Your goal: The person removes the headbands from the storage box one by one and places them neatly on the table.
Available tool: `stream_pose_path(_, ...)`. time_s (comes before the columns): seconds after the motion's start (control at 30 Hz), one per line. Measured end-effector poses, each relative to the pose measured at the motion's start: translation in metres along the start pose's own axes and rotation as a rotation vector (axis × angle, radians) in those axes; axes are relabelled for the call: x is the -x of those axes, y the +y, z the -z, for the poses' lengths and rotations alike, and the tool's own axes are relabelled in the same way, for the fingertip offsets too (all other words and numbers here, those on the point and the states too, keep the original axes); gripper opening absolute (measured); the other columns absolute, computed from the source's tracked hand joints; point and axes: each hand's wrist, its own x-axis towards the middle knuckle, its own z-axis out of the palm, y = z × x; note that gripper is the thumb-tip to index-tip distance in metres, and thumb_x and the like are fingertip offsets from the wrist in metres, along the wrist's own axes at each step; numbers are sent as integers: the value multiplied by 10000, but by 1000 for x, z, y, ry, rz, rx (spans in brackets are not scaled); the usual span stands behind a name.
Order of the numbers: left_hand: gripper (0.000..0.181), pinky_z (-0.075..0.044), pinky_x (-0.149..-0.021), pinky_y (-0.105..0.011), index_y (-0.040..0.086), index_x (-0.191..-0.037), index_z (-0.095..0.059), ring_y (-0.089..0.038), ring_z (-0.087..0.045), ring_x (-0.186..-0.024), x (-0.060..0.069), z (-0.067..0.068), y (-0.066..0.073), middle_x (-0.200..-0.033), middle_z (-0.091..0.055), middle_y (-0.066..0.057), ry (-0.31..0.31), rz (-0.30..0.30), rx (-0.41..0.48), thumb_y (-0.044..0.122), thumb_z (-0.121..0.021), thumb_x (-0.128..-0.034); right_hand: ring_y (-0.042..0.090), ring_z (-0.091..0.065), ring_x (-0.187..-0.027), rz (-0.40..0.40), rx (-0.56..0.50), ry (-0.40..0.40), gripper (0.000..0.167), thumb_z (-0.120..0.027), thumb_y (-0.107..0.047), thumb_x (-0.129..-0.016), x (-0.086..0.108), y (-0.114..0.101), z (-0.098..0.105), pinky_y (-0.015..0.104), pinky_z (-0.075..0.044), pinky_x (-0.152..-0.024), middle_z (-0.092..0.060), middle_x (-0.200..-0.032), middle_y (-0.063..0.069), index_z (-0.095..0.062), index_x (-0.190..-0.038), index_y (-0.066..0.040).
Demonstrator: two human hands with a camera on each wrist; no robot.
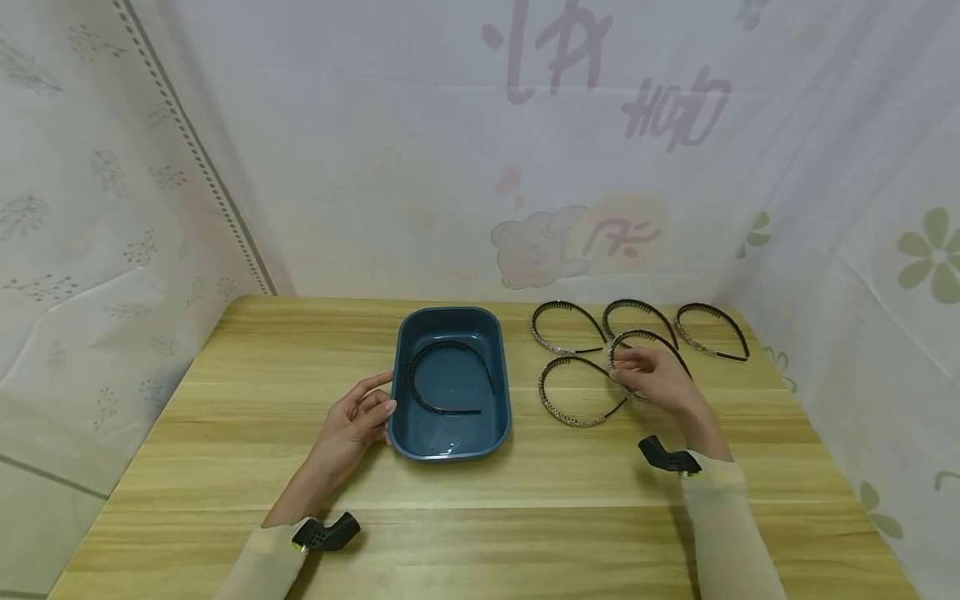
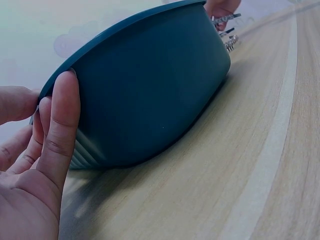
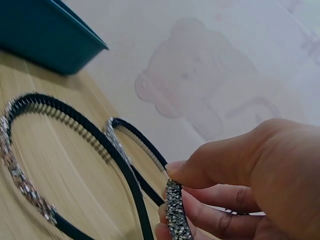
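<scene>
A blue plastic basin [image 1: 450,446] stands on the table, with a thin black toothed headband [image 1: 412,379] lying inside it. At its left side, my left hand [image 1: 356,421] holds the basin by the rim; the left wrist view shows the thumb [image 2: 65,107] against the outer wall. My right hand [image 1: 656,379] pinches a headband [image 3: 175,210] by its glittery section, tilted up above the table. Close to that hand lie more black headbands with sparkling ends, among them a front one [image 1: 573,421] and a back left one [image 1: 547,342].
Two further headbands lie toward the back right: a middle one [image 1: 630,302] and a far right one [image 1: 731,322]. The wooden table [image 1: 480,533] meets a printed fabric backdrop [image 1: 375,208] at its back edge and sides.
</scene>
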Motion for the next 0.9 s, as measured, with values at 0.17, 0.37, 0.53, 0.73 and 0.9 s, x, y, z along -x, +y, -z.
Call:
stream_pose_path(0.17, 556, -594, -631, -232, 6, -1533, -354, -67, -623, -724, 1, 1, 0, -967, -642, 30, 3, -2, -4, 93, -597, -1040, 314, -618, -1199, -30, -12, -11, 528, -675, -344, -1001, 0, 12, 5, 357, -526, -933, -631, -1334, 180, -560, -1448, -88)
stream_pose_path(0.37, 550, -598, -637, -241, 7, -1532, -362, -75, -631, -731, 1, 2, -1, -981, -645, 13, -5, -14, -12, 89, -595, -1041, 298, -632, -1182, -33, -11, -4, 535, -677, -344, -1000, 0, 25, 8, 303, -550, -881, -632, -1335, 194, -558, -1445, -72)
stream_pose_path(0.53, 534, -594, -629, -237, 5, -1522, -370, -72, -625, -732, 0, 1, -1, -972, -639, 14, -11, -19, -5, 81, -590, -1042, 212, -655, -1070, -41, -20, 6, 507, -687, -312, -997, 0, 32, 10, 275, -565, -812, -655, -1280, 186, -576, -1413, -44)
stream_pose_path(0.73, 541, -592, -623, -229, -6, -1519, -366, -64, -622, -728, -1, 1, -1, -965, -641, 23, -3, -17, 6, 79, -597, -1038, 199, -659, -1017, -53, -7, -19, 476, -668, -274, -1011, 0, 35, 11, 286, -568, -785, -659, -1259, 194, -574, -1403, -19)
stream_pose_path(0.9, 535, -593, -620, -235, -13, -1518, -367, -66, -624, -722, 0, 0, 0, -969, -643, 19, -5, -23, 14, 56, -590, -1036, 200, -678, -990, -56, 21, -21, 480, -670, -261, -1010, 3, 36, 15, 285, -571, -764, -667, -1263, 211, -573, -1402, -2)
